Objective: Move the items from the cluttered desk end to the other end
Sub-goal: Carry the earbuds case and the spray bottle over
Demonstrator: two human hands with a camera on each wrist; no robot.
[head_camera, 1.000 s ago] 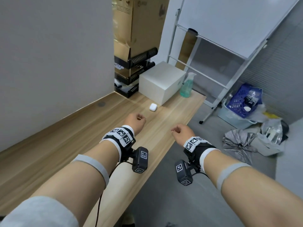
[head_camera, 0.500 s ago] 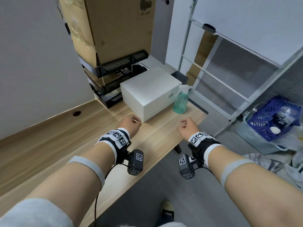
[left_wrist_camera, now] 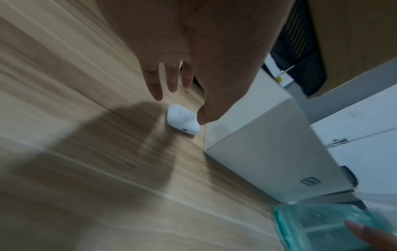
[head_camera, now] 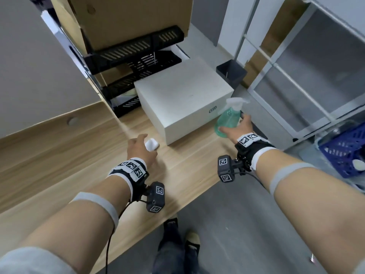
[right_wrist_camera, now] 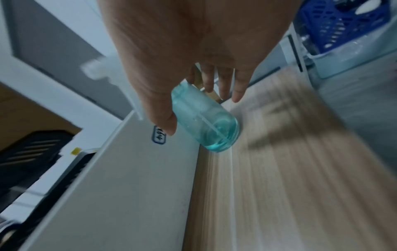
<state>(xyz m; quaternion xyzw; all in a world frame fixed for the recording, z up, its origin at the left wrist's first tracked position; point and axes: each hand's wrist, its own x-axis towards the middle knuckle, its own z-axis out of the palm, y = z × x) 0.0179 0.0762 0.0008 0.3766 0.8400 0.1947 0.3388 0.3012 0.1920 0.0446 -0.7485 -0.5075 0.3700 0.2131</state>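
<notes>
A small white earbud case lies on the wooden desk, just in front of a white box. My left hand hovers over the case with straight, spread fingers, the thumb tip at its right edge. A teal spray bottle stands at the box's right front corner, near the desk edge. My right hand brackets the bottle: the thumb lies against its near side and straight fingers reach past its far side.
Black stacked paper trays under a cardboard box stand behind the white box. A black bin, a whiteboard stand and a blue basket are off the desk's right end. The desk stretches away to the left.
Both hands have reached forward and uncurled from loose fists. The left now spreads over the earbud case. The right has arrived around the spray bottle.
</notes>
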